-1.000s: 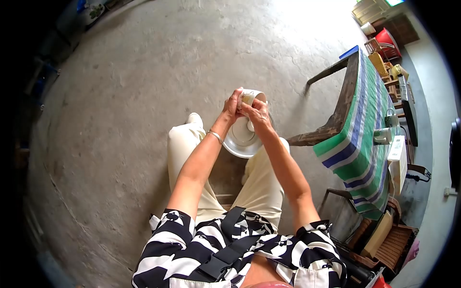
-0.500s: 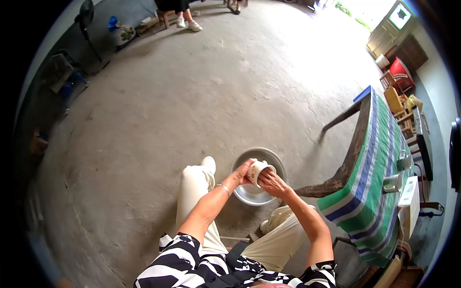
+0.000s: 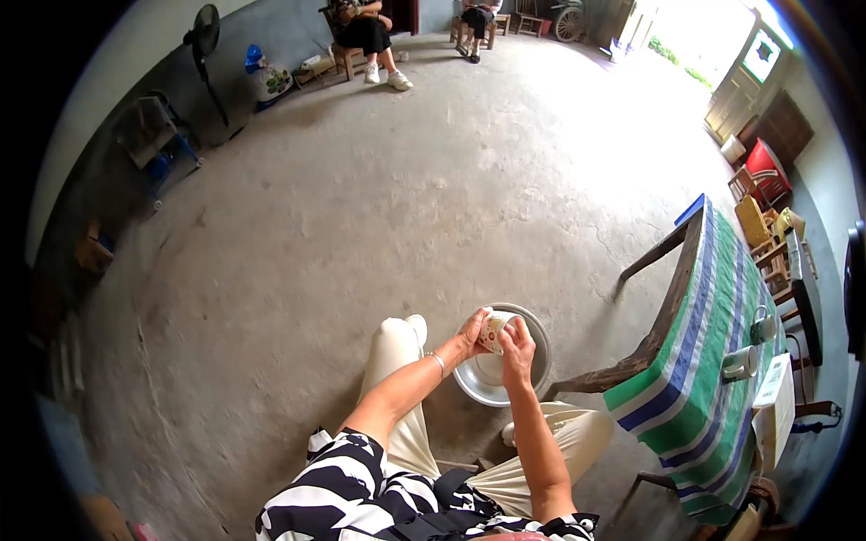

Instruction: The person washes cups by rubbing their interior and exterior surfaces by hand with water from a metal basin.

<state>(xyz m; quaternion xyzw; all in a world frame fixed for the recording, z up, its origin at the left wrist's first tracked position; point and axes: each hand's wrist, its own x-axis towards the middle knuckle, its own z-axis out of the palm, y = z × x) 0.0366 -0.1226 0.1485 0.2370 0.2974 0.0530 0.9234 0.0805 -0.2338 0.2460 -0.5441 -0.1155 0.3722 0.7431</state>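
Note:
Over a metal basin [image 3: 489, 395] on the floor, I hold a white cup [image 3: 493, 334] with a red and orange pattern. My left hand [image 3: 473, 330], with a bracelet at its wrist, is wrapped round the cup's left side. The fingers of my right hand [image 3: 517, 350] are bent at the cup's right side and rim; their tips are partly hidden. The basin stands between and just beyond my knees.
A table with a green, blue and white striped cloth [image 3: 695, 361] stands close on my right, its wooden leg [image 3: 595, 374] near the basin. Two mugs [image 3: 740, 362] and a white box [image 3: 773, 406] are on it. Two seated people [image 3: 365, 36] are across the room. A fan [image 3: 206, 45] stands far left.
My right hand has turned more upright, and its fingers have come from inside the cup to its right side and rim. The cup has tilted. The view has lifted, showing more of the seated people.

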